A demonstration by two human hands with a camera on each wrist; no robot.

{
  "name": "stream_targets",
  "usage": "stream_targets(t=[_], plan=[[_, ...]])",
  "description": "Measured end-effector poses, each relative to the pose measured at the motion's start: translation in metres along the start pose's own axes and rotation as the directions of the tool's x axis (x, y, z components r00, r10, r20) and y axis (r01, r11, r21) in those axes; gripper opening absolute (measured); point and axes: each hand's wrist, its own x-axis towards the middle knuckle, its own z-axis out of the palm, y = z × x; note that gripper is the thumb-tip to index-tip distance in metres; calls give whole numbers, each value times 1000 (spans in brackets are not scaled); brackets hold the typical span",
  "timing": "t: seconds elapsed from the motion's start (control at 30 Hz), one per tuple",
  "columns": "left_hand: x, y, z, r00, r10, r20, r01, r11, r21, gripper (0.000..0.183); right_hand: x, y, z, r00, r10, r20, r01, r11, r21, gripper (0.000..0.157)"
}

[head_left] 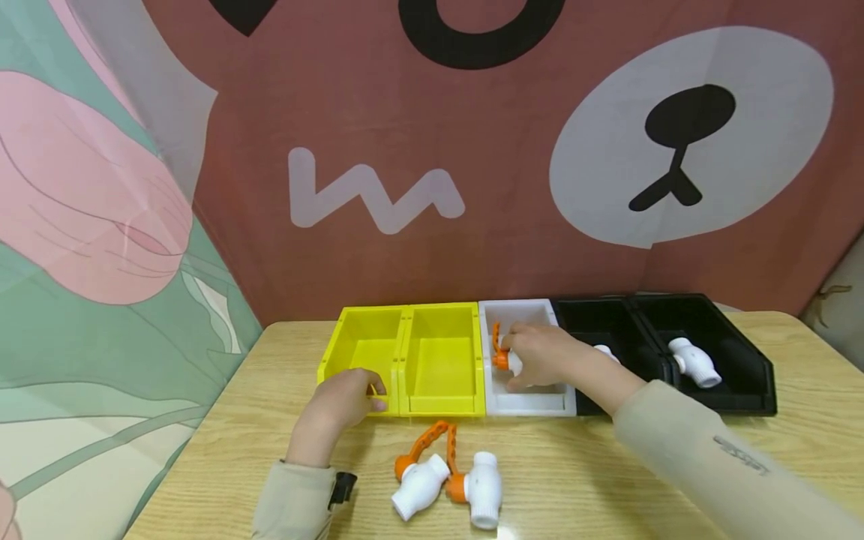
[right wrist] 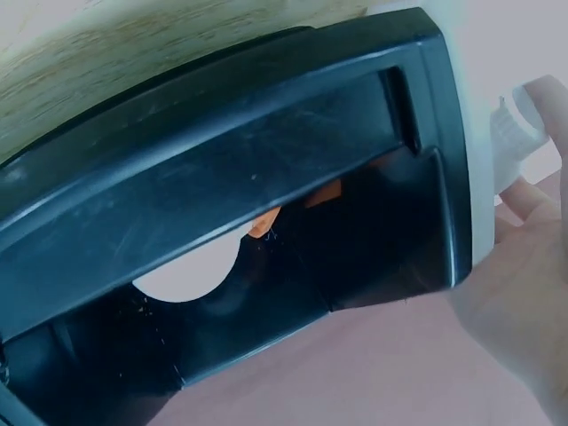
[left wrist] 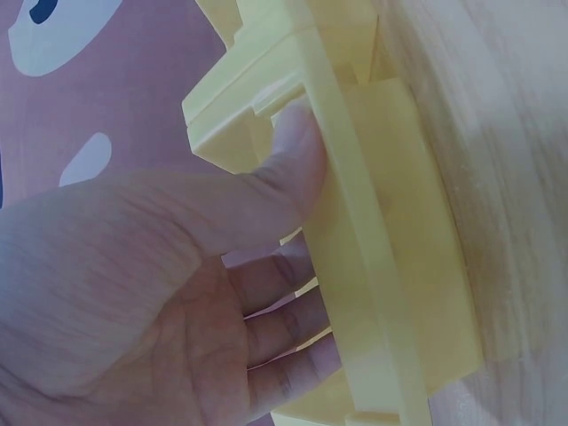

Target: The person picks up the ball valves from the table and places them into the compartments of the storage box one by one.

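While left grip (head_left: 347,395) pinches leftmost yellow bin (head_left: 368,346) by rim | right grip (head_left: 538,355) stretched into white bin (head_left: 529,412) | holding white valve (head_left: 515,364)

Cannot see most of the held valve (head_left: 515,364) in the head view, blocked by the right hand (head_left: 543,355), nor much of the second valve (head_left: 607,350), behind the forearm (head_left: 603,375). Cannot read the sleeve print (head_left: 741,454), too small, or follow the right sleeve (head_left: 682,424) past the edge. Cannot see the left hand (left wrist: 169,275) whole in the left wrist view, cut off at left, with fingertips behind the yellow bin (left wrist: 413,231).
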Motion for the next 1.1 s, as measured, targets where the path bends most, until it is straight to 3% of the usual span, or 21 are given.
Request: stream_targets(t=[0.47,0.77,1.1], plan=[[1,-3,1,1000,2,8,-2,1000,-24,14,7,-2,11,998,-45,39,44,999,27,26],[2,-2,-1,1000,1,12,0,1000,-26,14,10,-2,15,998,-23,57,22,1000,12,27],[3,-3,1,1000,-4,7,4,1000,-15,14,12,-5,12,991,35,128,-37,999,18,36]])
